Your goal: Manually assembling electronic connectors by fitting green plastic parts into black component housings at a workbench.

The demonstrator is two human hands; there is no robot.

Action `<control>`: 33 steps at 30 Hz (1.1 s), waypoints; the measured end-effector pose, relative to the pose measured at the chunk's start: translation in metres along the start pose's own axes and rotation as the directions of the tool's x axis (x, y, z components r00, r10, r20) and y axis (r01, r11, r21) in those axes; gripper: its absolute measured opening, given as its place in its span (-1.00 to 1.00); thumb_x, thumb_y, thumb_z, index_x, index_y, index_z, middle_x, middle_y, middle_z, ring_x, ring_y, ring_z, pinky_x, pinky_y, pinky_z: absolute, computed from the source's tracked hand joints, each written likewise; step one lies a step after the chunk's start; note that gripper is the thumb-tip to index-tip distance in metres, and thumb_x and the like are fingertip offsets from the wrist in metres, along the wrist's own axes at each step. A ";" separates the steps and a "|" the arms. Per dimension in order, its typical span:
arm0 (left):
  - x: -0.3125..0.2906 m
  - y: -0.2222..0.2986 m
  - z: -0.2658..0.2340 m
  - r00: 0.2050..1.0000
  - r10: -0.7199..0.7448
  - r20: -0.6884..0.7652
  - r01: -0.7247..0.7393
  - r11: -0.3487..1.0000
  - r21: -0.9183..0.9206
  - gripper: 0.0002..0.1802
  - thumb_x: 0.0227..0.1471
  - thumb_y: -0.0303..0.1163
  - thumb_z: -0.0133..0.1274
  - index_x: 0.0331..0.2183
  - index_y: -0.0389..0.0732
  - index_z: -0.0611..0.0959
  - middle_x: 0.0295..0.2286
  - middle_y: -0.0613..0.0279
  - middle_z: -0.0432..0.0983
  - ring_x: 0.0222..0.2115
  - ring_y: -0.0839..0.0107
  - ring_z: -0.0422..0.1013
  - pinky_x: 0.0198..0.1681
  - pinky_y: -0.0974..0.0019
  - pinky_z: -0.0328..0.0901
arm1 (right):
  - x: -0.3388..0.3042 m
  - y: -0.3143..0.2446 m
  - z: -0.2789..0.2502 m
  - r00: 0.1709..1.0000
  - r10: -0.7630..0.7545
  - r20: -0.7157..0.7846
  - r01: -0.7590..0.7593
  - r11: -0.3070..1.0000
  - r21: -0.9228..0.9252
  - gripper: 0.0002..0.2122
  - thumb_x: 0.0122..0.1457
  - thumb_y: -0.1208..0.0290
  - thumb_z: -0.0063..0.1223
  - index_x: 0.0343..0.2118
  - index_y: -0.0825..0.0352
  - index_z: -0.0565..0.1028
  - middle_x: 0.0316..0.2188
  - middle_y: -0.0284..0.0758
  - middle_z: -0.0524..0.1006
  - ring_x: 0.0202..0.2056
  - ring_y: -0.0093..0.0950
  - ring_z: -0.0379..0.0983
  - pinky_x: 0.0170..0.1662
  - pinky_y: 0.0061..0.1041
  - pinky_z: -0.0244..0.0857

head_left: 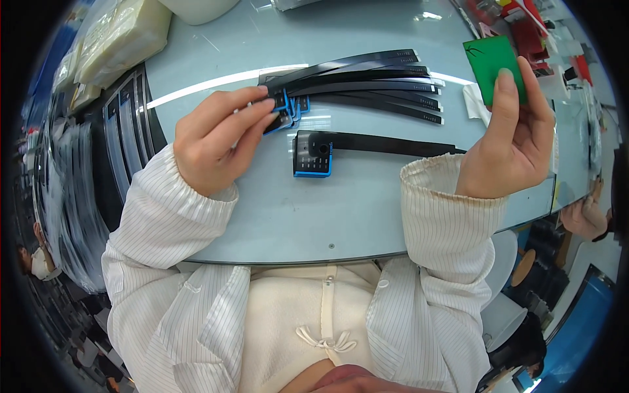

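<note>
My left hand (216, 134) reaches in from the left, its fingertips closed on the panel end of a black strip in a fanned pile. These flat black strips (367, 84) look like membrane keypads with long tails; their small blue-edged panels (296, 108) are partly hidden by my fingers. A separate keypad panel (313, 160), black with rows of keys and a blue edge, lies in front of the pile. Its black tail (393, 144) runs right, toward my right sleeve. Raised at the right, my right hand (514, 141) grips a green square card (493, 65) between thumb and fingers.
Wrapped pale bundles (124, 42) and a white round container (200, 8) stand at the far left. Clear plastic strips (72, 203) hang or lie along the left side. Red items (527, 39) crowd the far right. Another person's hand (585, 216) shows at the right rim.
</note>
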State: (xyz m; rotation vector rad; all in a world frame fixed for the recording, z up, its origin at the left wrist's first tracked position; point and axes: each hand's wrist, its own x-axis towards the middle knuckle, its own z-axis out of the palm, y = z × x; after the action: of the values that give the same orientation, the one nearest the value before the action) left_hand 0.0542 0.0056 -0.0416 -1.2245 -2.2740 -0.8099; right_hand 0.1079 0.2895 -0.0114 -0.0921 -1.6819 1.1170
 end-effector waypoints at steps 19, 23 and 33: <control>-0.008 0.026 0.002 0.911 0.321 0.260 -0.331 0.944 -0.004 -0.67 -0.12 -0.45 0.33 -0.23 -0.31 0.72 -0.23 0.17 0.61 -0.61 0.55 0.34 -0.64 0.46 0.22 | -0.046 -0.017 0.025 0.722 -0.249 0.646 0.203 0.968 0.146 -0.70 0.02 0.75 0.29 -0.13 0.45 0.63 -0.42 -0.25 0.59 -0.50 -0.55 0.48 -0.49 -0.66 0.37; -0.012 0.029 0.003 0.920 0.319 0.227 -0.329 0.944 0.009 -0.66 -0.15 -0.48 0.27 -0.23 -0.35 0.72 -0.19 0.13 0.56 -0.55 0.53 0.36 -0.62 0.43 0.27 | -0.055 -0.021 0.031 0.674 -0.203 0.710 0.182 0.977 0.108 -0.69 0.02 0.75 0.28 -0.12 0.43 0.63 -0.44 -0.28 0.58 -0.50 -0.57 0.48 -0.48 -0.68 0.39; -0.023 0.027 0.008 0.941 0.307 0.143 -0.307 0.951 -0.024 -0.73 -0.14 -0.50 0.23 -0.29 -0.36 0.73 -0.25 0.15 0.61 -0.61 0.55 0.32 -0.64 0.43 0.20 | -0.053 -0.026 0.026 0.605 -0.129 0.786 0.163 0.986 0.036 -0.67 0.02 0.77 0.27 -0.10 0.44 0.62 -0.46 -0.30 0.58 -0.52 -0.65 0.43 -0.51 -0.72 0.30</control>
State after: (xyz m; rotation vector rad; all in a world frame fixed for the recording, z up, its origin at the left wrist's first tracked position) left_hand 0.0889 0.0089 -0.0538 -1.6354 -2.1116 -0.6233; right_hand 0.1221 0.2298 -0.0313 0.6045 -2.4409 1.0569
